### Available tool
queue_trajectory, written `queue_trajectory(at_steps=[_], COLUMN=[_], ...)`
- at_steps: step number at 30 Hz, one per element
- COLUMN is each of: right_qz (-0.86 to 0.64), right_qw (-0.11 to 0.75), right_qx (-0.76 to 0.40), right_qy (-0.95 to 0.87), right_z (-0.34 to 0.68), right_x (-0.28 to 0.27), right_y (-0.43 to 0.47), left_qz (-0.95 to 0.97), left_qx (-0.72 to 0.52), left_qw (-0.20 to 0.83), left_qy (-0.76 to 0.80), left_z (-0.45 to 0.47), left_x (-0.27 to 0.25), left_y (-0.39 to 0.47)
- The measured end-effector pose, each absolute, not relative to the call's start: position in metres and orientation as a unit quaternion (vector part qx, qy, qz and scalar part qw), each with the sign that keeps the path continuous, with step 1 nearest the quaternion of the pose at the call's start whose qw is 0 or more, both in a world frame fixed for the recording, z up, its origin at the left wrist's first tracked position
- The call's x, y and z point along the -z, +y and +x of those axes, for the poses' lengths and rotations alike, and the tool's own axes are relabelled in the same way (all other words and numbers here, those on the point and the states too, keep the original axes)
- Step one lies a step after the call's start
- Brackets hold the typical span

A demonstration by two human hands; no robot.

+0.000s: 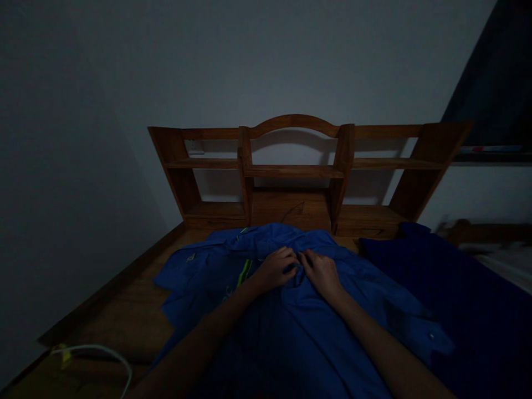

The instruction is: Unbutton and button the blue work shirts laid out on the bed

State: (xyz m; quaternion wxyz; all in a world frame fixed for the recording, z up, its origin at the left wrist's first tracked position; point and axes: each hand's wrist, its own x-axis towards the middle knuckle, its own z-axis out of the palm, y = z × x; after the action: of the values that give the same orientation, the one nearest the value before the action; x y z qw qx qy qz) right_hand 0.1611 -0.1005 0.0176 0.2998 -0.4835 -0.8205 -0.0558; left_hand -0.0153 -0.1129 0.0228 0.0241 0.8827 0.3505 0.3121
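Observation:
A blue jacket [332, 343] with yellow-green stripes lies spread over the wooden surface in front of me. Near its upper middle, my left hand [278, 266] has its fingers curled on the fabric. Just to the right, my right hand [322, 271] is bent over the cloth in the same way, fingertips pinching at its edge. The two hands almost meet at the front opening. Dim light hides whether a fastener sits between the fingers. One sleeve reaches toward the lower right, with a small round snap at its cuff.
A wooden shelf unit [295, 172] stands at the back against the pale wall [266, 66]. Dark blue cloth [415, 271] lies on the right. At the lower left, a white cable [100, 348] curves over the wooden desk [137, 316]. A dark window is at the upper right.

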Motion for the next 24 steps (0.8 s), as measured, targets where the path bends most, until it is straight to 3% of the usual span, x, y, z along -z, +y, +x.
queue_trajectory(at_steps=[7,24], right_qz=[-0.41,-0.46], right_qw=[0.301,0.296], right_qx=[0.015,0.016], right_qy=[-0.861,-0.837], right_z=[0.159,0.162], right_x=[-0.023,-0.019], right_y=[-0.107,-0.101], left_qz=[0.812,0.844], left_qx=[-0.414,-0.385], left_qw=[0.056,0.072], left_qy=[0.408,0.366], left_z=[-0.031,-0.028], left_x=[-0.013,-0.018], left_y=[-0.096,-0.106])
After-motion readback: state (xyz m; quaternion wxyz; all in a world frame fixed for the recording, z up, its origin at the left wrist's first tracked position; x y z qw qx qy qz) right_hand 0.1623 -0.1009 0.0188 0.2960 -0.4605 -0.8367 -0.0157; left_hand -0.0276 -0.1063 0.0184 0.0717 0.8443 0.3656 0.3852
